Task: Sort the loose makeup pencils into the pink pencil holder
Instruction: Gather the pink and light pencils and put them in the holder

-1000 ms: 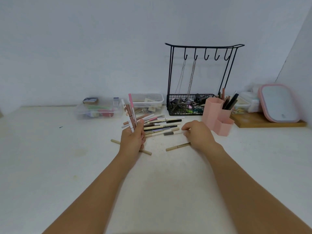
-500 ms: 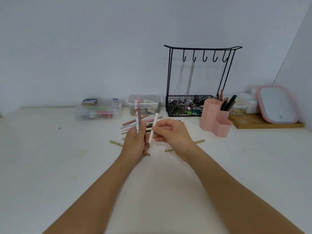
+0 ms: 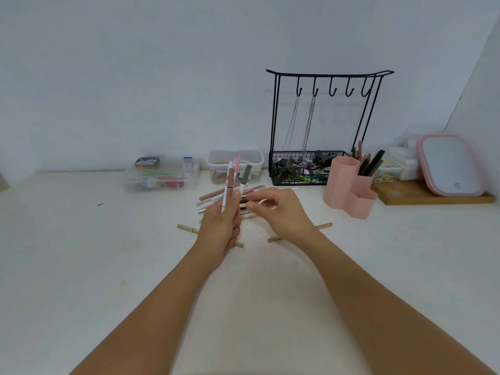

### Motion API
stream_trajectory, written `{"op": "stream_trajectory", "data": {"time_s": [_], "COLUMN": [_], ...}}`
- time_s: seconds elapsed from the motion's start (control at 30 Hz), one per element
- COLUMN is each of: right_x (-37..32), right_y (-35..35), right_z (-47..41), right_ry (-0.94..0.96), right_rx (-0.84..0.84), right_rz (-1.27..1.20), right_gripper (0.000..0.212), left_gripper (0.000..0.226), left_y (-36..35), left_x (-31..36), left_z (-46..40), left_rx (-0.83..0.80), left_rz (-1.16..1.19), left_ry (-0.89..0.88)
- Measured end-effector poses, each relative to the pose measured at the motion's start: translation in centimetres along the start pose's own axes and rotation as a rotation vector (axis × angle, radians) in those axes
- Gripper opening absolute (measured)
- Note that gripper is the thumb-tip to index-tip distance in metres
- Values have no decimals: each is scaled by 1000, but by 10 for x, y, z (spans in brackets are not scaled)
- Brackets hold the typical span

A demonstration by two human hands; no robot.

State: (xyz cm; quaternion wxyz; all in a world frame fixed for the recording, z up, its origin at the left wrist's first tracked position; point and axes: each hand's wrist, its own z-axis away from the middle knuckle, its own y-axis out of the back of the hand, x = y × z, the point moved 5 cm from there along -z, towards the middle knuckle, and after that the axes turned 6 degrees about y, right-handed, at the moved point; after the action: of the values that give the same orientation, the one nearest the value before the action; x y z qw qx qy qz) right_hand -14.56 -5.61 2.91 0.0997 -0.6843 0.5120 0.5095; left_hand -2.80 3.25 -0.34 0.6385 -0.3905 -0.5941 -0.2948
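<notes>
The left hand (image 3: 220,226) is gripping a bunch of makeup pencils (image 3: 234,180) upright above the bench (image 3: 81,266). The right hand (image 3: 281,212) is hovering just beside it, fingers curled over the loose pencils (image 3: 213,197); whether it is pinching one I cannot tell. The pink pencil holder (image 3: 349,185) is standing far right.

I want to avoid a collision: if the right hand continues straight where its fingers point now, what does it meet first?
The right hand points left, toward the left hand and the pencil bundle it grips. It would likely meet those first, though depth is unclear.
</notes>
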Motion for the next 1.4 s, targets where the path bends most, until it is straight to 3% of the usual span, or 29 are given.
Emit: {"op": "stream_trajectory", "data": {"time_s": [0.13, 0.23, 0.37, 0.53, 0.73, 0.93, 1.03, 1.13, 1.27, 1.4], "right_x": [39, 53, 48, 52, 51, 53, 51, 36, 7, -4], "right_y": [21, 22, 22, 23, 35, 37, 41, 39, 6, -26], "right_z": [-5, -2, -6, -7, -6, -9, -9, -8, 3, 13], "right_ry": [-76, -109, -68, -73, -109, -128, -115, -109, -124, -85], "right_rx": [-124, -175, -172, -209, -178, -224, -137, -45, -59, -96], "right_rz": [569, 627, 740, 838, 752, 705, 608, 375, -114, -278], "right_gripper": [37, 35, 18, 21, 10, 18, 15, 12, 15, 19], "left_gripper": [47, 50, 48, 41, 46, 41, 39, 37, 34, 47], "left_y": [12, 18, 19, 23, 25, 28, 29, 25, 15, 7], "left_x": [3, 4, 4, 2, 0, -2, -2, -2, -1, -3], "left_z": [-4, -6, -7, -7, -8, -10, -10, -11, -9, -6], "left_rx": [92, 114, 116, 181, 211, 259, 268, 231, 109, 32], "left_rz": [106, 131, 128, 127, 98, 109, 112, 128, 189, 205], "left_ry": [0, -9, -23, 3, 24, 43, 42, 36, 0, 5]}}
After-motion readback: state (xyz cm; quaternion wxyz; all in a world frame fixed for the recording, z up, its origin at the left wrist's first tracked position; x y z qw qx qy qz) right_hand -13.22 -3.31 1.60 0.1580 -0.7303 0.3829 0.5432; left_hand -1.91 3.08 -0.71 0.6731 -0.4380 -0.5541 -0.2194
